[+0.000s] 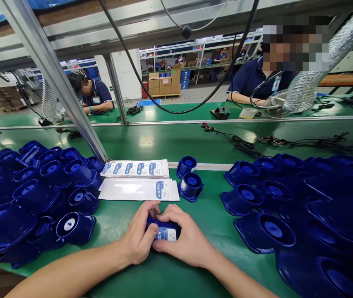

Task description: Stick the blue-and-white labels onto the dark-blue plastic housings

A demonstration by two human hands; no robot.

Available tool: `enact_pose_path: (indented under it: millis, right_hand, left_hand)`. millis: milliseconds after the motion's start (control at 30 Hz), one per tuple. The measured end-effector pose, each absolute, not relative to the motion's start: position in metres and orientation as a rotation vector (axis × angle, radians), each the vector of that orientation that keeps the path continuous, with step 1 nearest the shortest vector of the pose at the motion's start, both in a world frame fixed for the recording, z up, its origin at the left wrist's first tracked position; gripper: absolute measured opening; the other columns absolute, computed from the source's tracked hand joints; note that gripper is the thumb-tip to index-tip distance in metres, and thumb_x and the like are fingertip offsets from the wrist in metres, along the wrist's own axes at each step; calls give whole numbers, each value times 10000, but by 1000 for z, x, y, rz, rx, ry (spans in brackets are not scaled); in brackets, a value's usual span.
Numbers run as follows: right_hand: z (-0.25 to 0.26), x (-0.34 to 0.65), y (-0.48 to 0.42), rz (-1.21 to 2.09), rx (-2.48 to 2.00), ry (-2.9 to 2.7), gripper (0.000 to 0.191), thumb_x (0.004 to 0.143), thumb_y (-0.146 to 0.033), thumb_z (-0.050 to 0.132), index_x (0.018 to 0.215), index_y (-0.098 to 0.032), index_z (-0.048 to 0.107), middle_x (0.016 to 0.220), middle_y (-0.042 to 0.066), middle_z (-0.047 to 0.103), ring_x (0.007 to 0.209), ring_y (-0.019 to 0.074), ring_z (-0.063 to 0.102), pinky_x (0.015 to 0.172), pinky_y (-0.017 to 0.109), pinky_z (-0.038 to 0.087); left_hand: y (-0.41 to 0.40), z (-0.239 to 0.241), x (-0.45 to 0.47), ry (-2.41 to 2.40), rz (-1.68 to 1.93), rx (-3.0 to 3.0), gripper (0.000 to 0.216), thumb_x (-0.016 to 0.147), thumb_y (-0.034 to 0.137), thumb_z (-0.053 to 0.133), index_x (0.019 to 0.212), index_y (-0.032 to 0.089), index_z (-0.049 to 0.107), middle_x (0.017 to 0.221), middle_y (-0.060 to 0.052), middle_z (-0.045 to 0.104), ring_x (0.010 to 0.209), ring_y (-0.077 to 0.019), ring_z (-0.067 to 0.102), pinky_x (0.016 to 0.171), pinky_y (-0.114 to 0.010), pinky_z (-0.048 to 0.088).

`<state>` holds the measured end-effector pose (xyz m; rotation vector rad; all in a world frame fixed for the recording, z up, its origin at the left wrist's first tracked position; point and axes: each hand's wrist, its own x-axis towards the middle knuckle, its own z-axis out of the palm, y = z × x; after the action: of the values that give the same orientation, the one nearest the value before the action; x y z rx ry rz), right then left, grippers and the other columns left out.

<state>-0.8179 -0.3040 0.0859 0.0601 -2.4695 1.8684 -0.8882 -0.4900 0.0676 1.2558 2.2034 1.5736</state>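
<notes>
Between both hands, low over the green bench, is a blue plastic horn housing [164, 225] with a blue-and-white label [166, 234] on its side facing me. My left hand [143, 236] curves round its left end, thumb against the label's edge. From the right, my right hand [184, 236] wraps the other end, thumb below the label and fingers over the top. Just beyond the hands lie a nearly used label sheet [133, 189] and a fuller label sheet [139, 168]. Right of the sheets stand two blue horn housings, a nearer one [191, 185] and a farther one [186, 165].
Blue horn housings crowd the left side [29, 190] and the right side [272, 229]. A slanted metal post [58, 82] rises behind the left pile. A black cable [176, 111] droops ahead. Across the green bench [151, 142], two people sit near wires and silver ducts [306, 89].
</notes>
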Motion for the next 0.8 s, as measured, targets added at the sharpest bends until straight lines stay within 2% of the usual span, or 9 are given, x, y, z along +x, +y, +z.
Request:
enact_pose_path:
  millis: [67,167,300,467,633,800]
  right_hand:
    - [86,-821,-303,2046,-16,-2396,284,662,-295,926,879,-199,770,929,20,596,870,220,607,792,369,480]
    - [83,-826,-300,2225,-69,-2292,272,712,-395,904,858,-187,805,889,18,588,832,199,591,769,349,458]
    - [76,-829,-298,2423,-163,-2177,260,700,-359,899,875,-176,839,898,25,605,849,195,607,791,346,477]
    - [77,-829,-291,2467,-143,-2192,255,684,-320,889,880,-166,837,952,45,651,888,212,633,844,370,498]
    - [85,-828,-281,2555,-50,-2211,310,695,-334,867,951,-162,838,1085,97,722,1012,288,679,913,422,516]
    - [89,-822,-269,2399,62,-2377,351,765,-343,804,1076,-186,842,1205,119,702,1078,308,669,965,450,500]
  left_hand:
    - [-490,68,-888,2196,1567,1271,472,1101,489,344,1534,302,363,1233,-86,550,1068,-232,542,977,-416,477]
    - [-489,69,-888,2183,1570,1283,465,1102,477,352,1528,292,369,1224,-89,554,1068,-232,547,977,-416,477]
    - [-489,71,-886,2167,1577,1305,444,1104,453,369,1524,309,367,1223,-78,558,1056,-218,552,977,-400,482]
    - [-489,70,-887,2159,1562,1332,449,1100,396,400,1537,311,346,1242,-78,554,1075,-212,543,992,-400,473]
    - [-491,69,-888,2123,1568,1351,459,1093,358,419,1541,292,341,1237,-83,549,1085,-214,539,997,-412,473]
    - [-492,72,-890,2110,1530,1348,482,1089,339,427,1557,296,321,1258,-93,539,1095,-220,535,1015,-433,471]
